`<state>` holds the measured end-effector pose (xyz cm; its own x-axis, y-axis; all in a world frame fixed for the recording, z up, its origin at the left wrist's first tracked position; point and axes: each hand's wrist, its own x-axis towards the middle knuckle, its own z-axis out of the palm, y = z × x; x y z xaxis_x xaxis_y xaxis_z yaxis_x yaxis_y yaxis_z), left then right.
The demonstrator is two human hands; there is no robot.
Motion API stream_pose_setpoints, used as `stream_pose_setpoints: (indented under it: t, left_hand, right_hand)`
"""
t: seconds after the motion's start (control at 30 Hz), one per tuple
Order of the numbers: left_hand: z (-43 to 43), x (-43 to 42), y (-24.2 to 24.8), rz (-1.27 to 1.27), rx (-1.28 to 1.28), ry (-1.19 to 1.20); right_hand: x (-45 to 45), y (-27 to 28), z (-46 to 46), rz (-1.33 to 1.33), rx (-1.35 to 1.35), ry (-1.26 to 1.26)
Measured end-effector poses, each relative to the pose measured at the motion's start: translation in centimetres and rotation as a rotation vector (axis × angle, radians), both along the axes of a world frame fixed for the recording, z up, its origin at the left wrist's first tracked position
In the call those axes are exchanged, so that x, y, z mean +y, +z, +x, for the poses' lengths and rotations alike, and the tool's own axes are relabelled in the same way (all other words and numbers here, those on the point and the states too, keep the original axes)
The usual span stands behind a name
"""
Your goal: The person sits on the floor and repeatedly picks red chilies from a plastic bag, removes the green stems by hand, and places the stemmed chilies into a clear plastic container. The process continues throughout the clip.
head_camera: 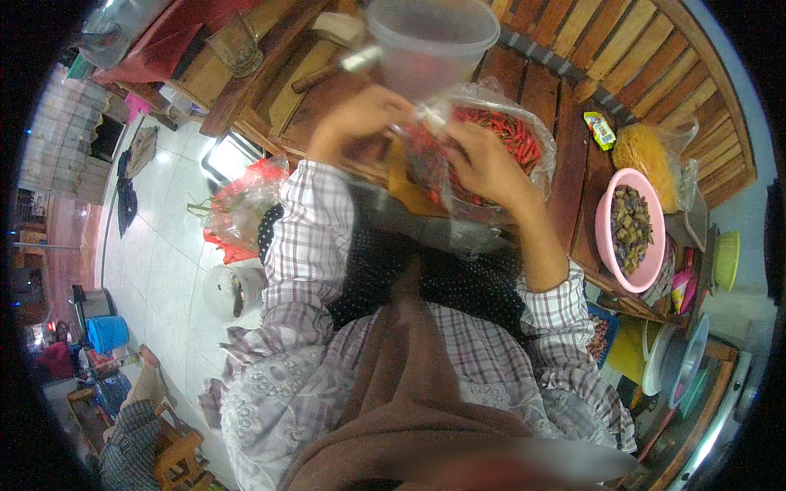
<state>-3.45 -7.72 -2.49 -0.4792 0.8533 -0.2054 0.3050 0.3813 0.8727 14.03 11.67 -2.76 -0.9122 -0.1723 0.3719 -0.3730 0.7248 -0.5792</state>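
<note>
My left hand [368, 116] and my right hand [488, 162] meet over a wooden bench, pinching the gathered top of a small clear plastic bag [424, 150]. Red chilies show through its film. Motion blur hides the exact finger grip. Just behind my right hand lies a large open plastic bag [546, 162] full of red chilies [503, 126]. Beyond my fingers stands a translucent plastic bucket [436, 43], with something red blurred in its lower part. A wooden-handled tool [316, 78], perhaps a knife, rests left of the bucket. Some yellow-brown sheet [408, 187] shows below the small bag.
At right, a pink basin [605, 245] holds dark cut pieces, beside a bag of yellow noodle-like strands [642, 159]. A glass mug [239, 52] stands at upper left. Red and clear plastic bags [245, 208] sit on the tiled floor. Another person's leg [144, 380] appears at lower left.
</note>
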Motion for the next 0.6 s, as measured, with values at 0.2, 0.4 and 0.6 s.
stream_pose_setpoints:
  t: [0.2,0.4,0.6]
  left_hand:
    - [-0.6,0.0,-0.5,0.084,-0.092,0.041]
    - [-0.3,-0.4,0.4,0.018,-0.018,0.074]
    - [0.2,-0.8,1.0,0.029,0.133,0.022]
  right_hand:
    - [-0.2,0.0,-0.2,0.007,0.072,0.008]
    - [-0.3,0.8,0.1,0.003,-0.005,-0.005]
    - [-0.6,0.4,0.0,-0.017,0.063,-0.008]
